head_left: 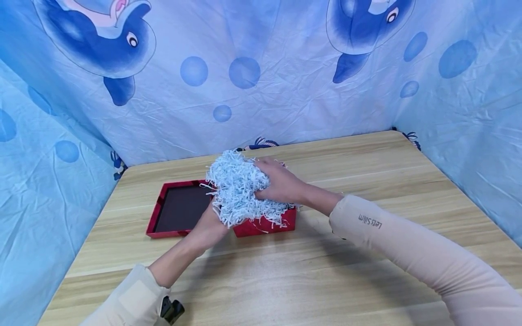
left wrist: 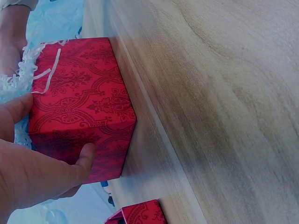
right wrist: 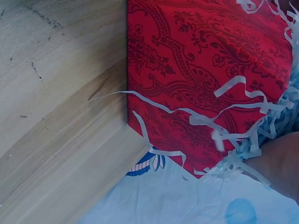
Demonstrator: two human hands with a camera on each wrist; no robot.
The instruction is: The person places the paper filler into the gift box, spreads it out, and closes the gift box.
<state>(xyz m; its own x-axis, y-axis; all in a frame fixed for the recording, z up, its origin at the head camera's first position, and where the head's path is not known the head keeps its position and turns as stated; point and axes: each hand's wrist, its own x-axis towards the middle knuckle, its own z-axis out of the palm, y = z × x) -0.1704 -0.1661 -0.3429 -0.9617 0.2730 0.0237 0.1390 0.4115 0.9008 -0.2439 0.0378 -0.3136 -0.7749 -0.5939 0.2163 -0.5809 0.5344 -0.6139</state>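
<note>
A mound of pale blue shredded paper (head_left: 238,188) spills over the top of a red patterned gift box (head_left: 267,226), hiding most of its opening. With thumb and fingers spread around the mound, my right hand (head_left: 281,181) grips the shredded paper from the right. My left hand (head_left: 210,226) is at the box's left side. In the left wrist view, one digit of that hand lies along the outer face of the box (left wrist: 84,88) and another reaches the rim by the paper. Loose strands hang down the box's face (right wrist: 187,51) in the right wrist view.
Left of the box, a red lid (head_left: 152,222) lies with its dark inside facing up. Everything stands on a wood-grain table (head_left: 326,280). A blue dolphin-print cloth (head_left: 285,108) hangs behind the table and along both sides.
</note>
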